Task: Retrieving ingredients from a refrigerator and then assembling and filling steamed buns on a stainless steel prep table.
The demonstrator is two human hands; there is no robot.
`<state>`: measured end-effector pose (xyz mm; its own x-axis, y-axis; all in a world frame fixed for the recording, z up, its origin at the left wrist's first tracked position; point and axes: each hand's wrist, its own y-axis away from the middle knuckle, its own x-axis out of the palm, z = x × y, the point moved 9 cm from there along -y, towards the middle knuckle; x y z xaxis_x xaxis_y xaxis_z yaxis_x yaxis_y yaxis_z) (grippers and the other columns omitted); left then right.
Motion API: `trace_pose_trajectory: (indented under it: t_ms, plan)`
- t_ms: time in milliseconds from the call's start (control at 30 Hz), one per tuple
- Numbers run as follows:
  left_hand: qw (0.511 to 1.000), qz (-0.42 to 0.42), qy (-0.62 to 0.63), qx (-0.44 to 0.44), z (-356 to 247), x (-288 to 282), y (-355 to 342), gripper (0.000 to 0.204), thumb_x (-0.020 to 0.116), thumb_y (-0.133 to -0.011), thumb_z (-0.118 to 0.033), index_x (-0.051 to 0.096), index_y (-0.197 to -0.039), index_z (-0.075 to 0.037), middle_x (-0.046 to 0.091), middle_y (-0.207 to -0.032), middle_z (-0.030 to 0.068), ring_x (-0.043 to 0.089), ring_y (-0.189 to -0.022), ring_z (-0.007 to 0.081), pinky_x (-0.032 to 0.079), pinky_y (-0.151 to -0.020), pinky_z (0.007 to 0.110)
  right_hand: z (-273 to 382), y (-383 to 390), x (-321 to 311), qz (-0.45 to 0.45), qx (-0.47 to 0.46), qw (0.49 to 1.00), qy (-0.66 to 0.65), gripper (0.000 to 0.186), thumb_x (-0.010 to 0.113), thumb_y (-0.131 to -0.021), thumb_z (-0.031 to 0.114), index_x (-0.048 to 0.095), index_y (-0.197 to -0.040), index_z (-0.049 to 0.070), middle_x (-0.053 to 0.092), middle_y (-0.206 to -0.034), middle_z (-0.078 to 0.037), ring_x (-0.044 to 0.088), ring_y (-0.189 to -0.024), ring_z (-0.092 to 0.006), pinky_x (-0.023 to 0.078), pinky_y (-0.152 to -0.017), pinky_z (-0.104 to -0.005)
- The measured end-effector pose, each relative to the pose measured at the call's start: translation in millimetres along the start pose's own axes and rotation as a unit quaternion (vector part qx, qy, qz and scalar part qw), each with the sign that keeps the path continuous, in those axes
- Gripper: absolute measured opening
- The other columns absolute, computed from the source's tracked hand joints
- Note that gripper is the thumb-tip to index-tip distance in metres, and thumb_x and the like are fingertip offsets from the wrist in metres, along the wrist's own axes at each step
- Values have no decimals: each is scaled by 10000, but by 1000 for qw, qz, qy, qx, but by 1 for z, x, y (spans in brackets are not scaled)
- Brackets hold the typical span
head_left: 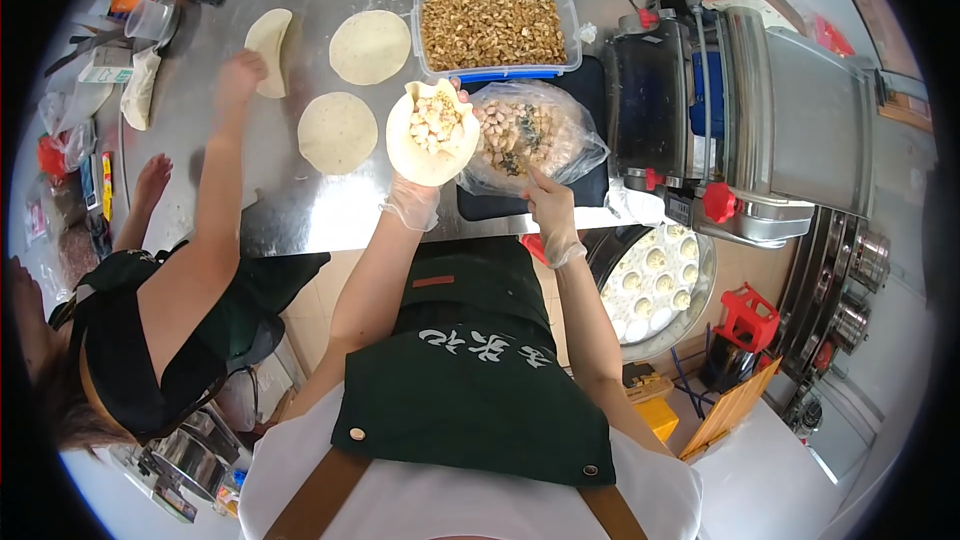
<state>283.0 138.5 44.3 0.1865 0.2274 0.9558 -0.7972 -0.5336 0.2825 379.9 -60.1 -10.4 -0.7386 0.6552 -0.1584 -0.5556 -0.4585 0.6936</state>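
Note:
My left hand [413,194], in a clear plastic glove, cups a round dough wrapper [408,146] from below. Pale chopped filling [436,124] is heaped on that wrapper, and its rim curls up at the top. My right hand [551,206], also gloved, is closed at the near edge of a clear plastic bag [578,140]; what its fingers grip is too small to make out. Inside the bag lies a mix of pale cubes and dark bits [522,130]. Two flat dough rounds [370,47] lie on the steel table [275,155], left of my left hand.
Behind the bag stands a clear tub [573,40] of chopped walnuts [490,25]. A black tray [592,90] lies under the bag. A roller machine [735,110] fills the right. At left, a co-worker's hand [243,70] touches a folded dough piece [270,45]. Below right sits a round pan [703,285].

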Motion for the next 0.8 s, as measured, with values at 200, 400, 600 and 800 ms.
trace_pose_trajectory:
  t_ms: [200,400,600,800]
  plan:
    - [1000,9,-7,11,-4,-3,1,403,531,-939,-409,610,-1116,-56,589,-1117,93,594,-984,277,527,-834,392,-9,3,15,114,79,966,-219,539,525,-896,-14,415,-1422,-58,588,-837,-37,361,-538,-27,253,-447,-170]
    - [999,0,32,-23,6,-4,3,407,494,-960,-374,605,-1166,-40,625,-1090,120,600,-1017,280,528,-872,408,0,19,-2,99,52,966,-231,513,511,-910,-27,417,-1412,-77,588,-853,-60,365,-542,-26,252,-445,-174]
    - [999,-2,46,-18,29,-22,-9,387,447,-991,-325,597,-1183,-25,643,-1173,131,596,-1104,313,512,-963,465,65,79,-10,58,-9,967,-247,505,511,-913,-44,432,-1412,-61,599,-844,-28,362,-544,-13,258,-463,-158]
    - [999,-30,31,-13,75,-10,-34,293,495,-986,-310,635,-1072,-67,677,-1072,110,624,-1046,290,537,-906,457,102,116,11,-209,-391,839,315,536,540,-844,-89,534,-1367,27,602,-811,-63,584,-652,-151,476,-540,-272]
